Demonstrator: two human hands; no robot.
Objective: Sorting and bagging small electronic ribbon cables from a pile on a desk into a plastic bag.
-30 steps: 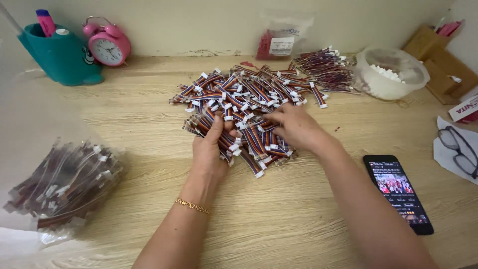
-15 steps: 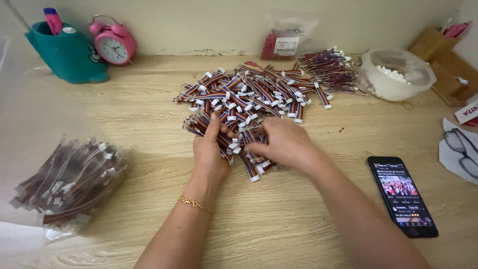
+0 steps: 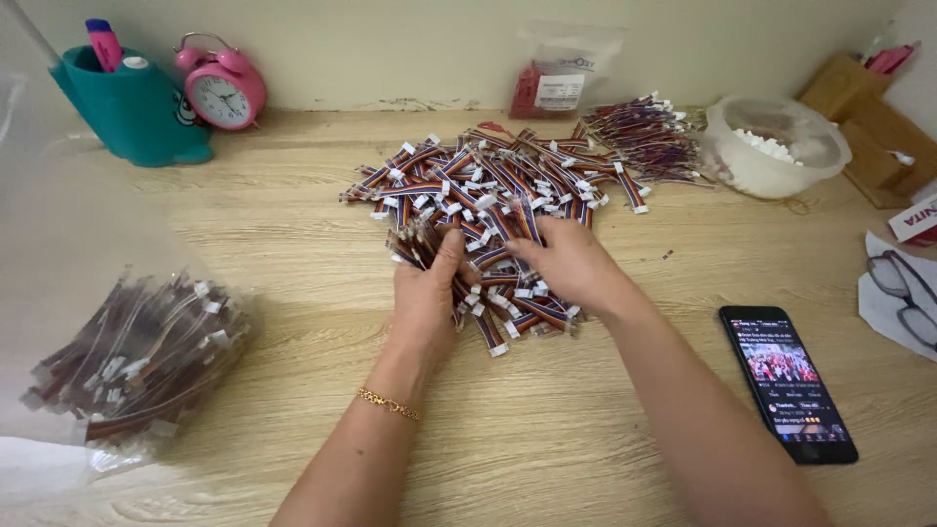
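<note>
The left hand [image 3: 427, 298] curls around a small bunch of wire pieces [image 3: 503, 293], which run slantwise toward the right hand [image 3: 571, 262], fingers loosely spread on the bunch. The big pile [image 3: 498, 185] lies just beyond on the desk [image 3: 586, 429].

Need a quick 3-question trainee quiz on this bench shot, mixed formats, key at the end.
1. True or false: the left hand and the right hand both rest on the pile of short multicoloured cables.
2. What lies on the table to the right of the right forearm? A) a stapler B) a smartphone with its screen lit C) a mug
3. Fill in: the clear bag of cables lies at the ___ edge of the view, below the pink alarm clock.

Key: 1 true; 2 B; 3 left.
</note>
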